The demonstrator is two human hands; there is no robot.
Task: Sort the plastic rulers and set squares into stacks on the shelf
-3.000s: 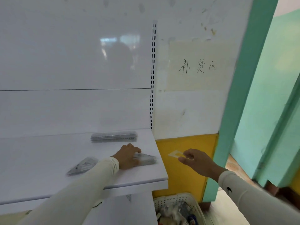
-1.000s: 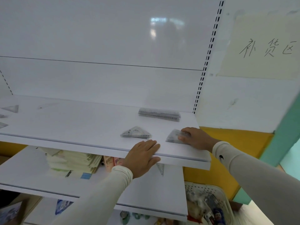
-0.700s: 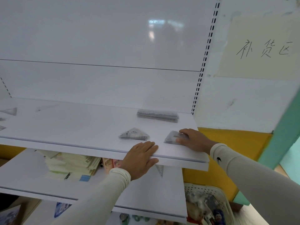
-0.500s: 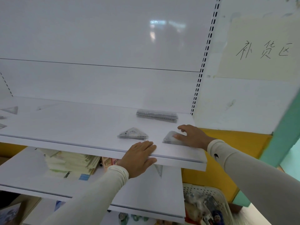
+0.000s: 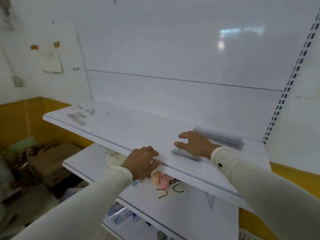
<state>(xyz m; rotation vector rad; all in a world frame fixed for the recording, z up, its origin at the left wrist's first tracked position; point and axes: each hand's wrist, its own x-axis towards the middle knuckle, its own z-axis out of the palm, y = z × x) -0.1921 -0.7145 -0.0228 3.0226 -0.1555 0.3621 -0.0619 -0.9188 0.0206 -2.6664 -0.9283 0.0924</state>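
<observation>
Your left hand (image 5: pixel 141 162) curls closed over the shelf (image 5: pixel 131 129) lip, seemingly to steady you, while your right hand (image 5: pixel 194 143) hovers open and empty between the set squares (image 5: pixel 186 155) and the ruler stack (image 5: pixel 219 138) behind.

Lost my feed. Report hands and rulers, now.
Left hand gripping shelf edge, empty. Right hand open, hovering over set squares. Ruler stack behind it. Loose pieces far left. Nothing blocking.
</observation>
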